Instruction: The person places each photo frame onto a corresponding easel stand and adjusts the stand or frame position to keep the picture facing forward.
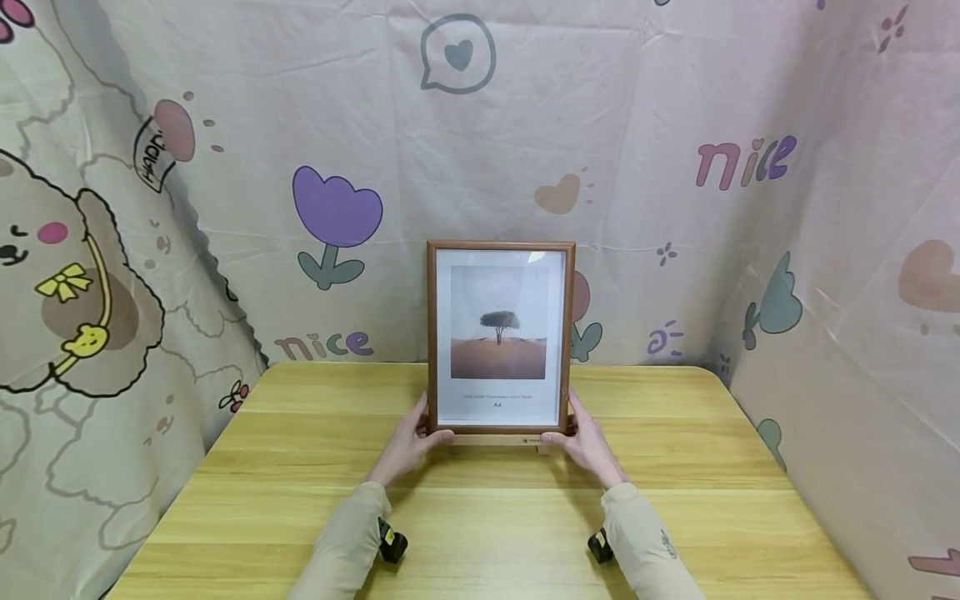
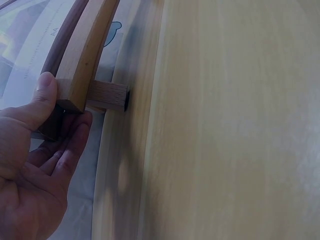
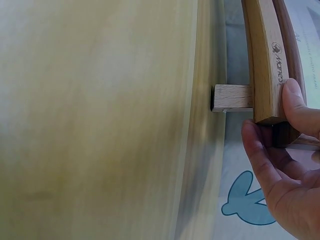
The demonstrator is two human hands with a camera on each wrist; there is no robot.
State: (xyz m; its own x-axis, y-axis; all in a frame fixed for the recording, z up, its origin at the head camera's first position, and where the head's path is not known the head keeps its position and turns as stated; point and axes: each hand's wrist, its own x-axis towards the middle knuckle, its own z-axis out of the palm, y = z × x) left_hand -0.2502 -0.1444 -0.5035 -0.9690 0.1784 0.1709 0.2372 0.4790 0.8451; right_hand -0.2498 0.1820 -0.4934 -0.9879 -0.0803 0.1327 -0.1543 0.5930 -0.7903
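A brown wooden picture frame (image 1: 498, 400) stands upright in the middle, with a print of a lone tree behind its clear front. Its lower edge sits on the light wooden ledge of a stand (image 3: 267, 60), whose short foot (image 2: 110, 95) shows under it. My left hand (image 1: 408, 442) holds the lower left corner, thumb in front and fingers curled beneath and behind. At the lower right corner my right hand (image 1: 588, 446) grips the same way, its thumb (image 3: 294, 95) against the front by the ledge. The stand's back is hidden behind the picture frame.
Both are on a light wood-grain table (image 1: 480, 525). A patterned cloth (image 1: 480, 150) hangs close behind the table and along both sides. Each sleeved forearm wears a small black camera (image 1: 392, 543).
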